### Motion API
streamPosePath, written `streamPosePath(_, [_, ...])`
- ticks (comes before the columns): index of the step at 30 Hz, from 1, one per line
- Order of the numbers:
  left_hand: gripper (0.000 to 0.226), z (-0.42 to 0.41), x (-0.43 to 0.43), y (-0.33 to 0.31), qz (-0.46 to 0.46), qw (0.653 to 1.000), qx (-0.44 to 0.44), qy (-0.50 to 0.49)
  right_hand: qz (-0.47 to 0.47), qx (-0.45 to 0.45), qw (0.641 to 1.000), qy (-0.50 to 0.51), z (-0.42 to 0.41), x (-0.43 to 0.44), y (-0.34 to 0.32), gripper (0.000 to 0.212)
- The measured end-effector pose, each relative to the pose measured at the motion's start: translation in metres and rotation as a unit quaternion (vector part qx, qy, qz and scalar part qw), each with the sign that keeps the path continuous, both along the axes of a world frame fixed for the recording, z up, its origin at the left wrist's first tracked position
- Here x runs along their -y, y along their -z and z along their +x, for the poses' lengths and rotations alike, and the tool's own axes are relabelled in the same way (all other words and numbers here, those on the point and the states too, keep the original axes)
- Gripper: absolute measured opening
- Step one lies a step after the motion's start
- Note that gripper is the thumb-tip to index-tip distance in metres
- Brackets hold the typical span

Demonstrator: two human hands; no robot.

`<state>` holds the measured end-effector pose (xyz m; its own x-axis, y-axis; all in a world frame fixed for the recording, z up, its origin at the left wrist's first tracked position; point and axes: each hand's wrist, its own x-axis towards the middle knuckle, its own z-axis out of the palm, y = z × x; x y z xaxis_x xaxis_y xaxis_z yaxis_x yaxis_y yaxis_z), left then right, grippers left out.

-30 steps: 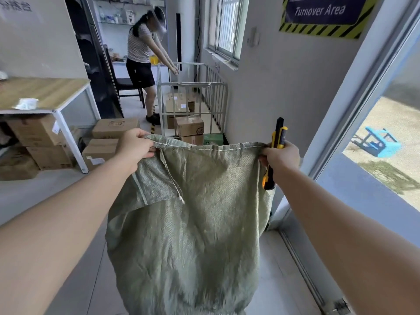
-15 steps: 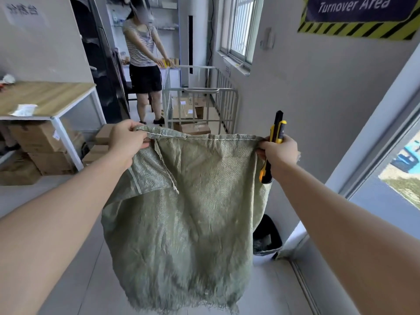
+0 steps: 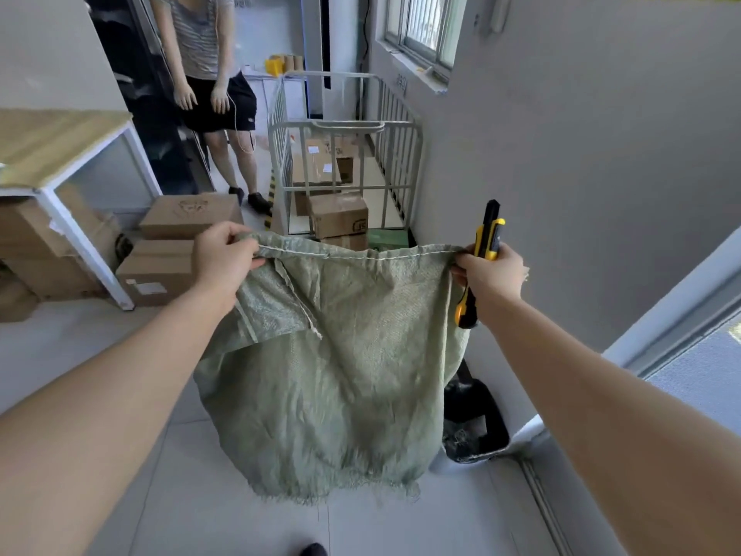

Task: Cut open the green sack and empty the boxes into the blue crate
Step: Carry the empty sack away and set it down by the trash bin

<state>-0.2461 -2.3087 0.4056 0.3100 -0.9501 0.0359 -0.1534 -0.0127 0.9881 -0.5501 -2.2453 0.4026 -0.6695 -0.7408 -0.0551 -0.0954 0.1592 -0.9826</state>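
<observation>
Two outstretched arms hold the green sack [image 3: 333, 367] hanging limp above the floor: left hand [image 3: 224, 260] clenched on one hem corner, right hand [image 3: 491, 274] gripping the other plus a yellow utility knife [image 3: 483, 250]. Beyond stand a metal cage cart [image 3: 345, 154], cardboard boxes [image 3: 339, 214] and a bystander [image 3: 212, 74]. Compared with a moment ago, the frayed bottom edge now shows fully.

Bare floor [image 3: 120, 455] lies left; black bin [image 3: 475, 431] crowds the right wall [image 3: 581, 194]

Pale green woven sack [image 3: 333, 379] with a frayed hem, my yellow-and-black knife [image 3: 481, 258], brown boxes [image 3: 339, 214] in a grey cage [image 3: 345, 126], grey-striped shirt [image 3: 198, 34], black bin [image 3: 475, 427], pale floor [image 3: 80, 343]
</observation>
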Motion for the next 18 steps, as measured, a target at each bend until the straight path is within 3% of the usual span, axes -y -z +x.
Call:
streamPosePath(9, [0.029,-0.007,0.098,0.083,0.093,0.995,0.006,0.048,0.083,0.006,0.996,0.032,0.003,0.085,0.070,0.022])
streamPosePath(18, [0.025,-0.011,0.127,0.197,0.196,0.976,0.034,0.085,0.194,0.017,0.980,0.031,0.004,0.122,0.180,0.011])
